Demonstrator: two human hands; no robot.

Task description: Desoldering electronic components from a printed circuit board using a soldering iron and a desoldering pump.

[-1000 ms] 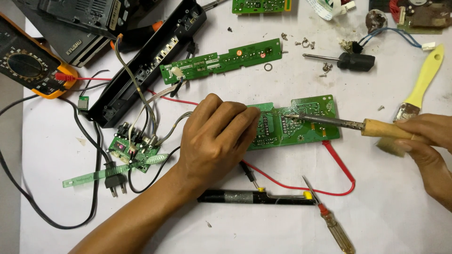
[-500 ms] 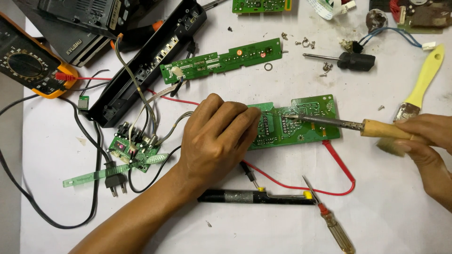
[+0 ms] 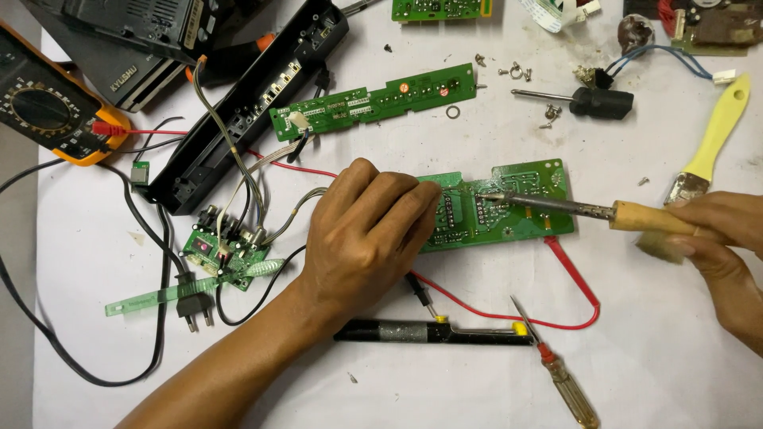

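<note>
The left hand [image 3: 369,234] lies flat, fingers together, pinning the left end of the green board [image 3: 509,208] to the worktop [image 3: 445,381], while the right hand [image 3: 715,238] is closed round the wooden handle of the soldering iron [image 3: 556,206], whose tip touches the board's upper middle. This looks like the soldering of one joint, and the next move calls for a steady tip and a firmly pinned board. Near by lie a black desoldering pump [image 3: 433,331], a screwdriver [image 3: 560,373], a red lead [image 3: 572,282], a yellow brush [image 3: 711,143] and a multimeter [image 3: 48,111].
</note>
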